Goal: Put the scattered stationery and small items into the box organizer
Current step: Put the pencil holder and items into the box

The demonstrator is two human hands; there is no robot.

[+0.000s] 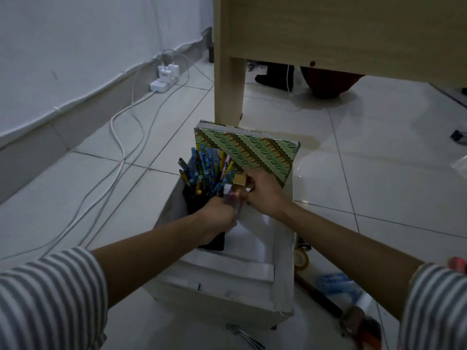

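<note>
A white box organizer (284, 269) stands on the tiled floor in the middle of the view. At its far end a green patterned book (255, 152) leans upright, and a black cup full of pens and pencils (204, 173) fills its far left corner. Both my hands are over the box and meet on a small pinkish bottle with a gold cap (239, 182). My left hand (217, 218) grips the bottle's blurred lower part. My right hand (264, 193) pinches it near the cap. A flat black object (214, 245) lies in the box under my left wrist.
Right of the box lie tape rolls (302, 257), a blue plastic pack (336, 284), a long dark-handled tool (318, 299) and pliers (361, 327). Metal keys (243, 334) lie in front. A table leg (228, 79) stands just behind; cables and a power strip (164, 79) run along the left wall.
</note>
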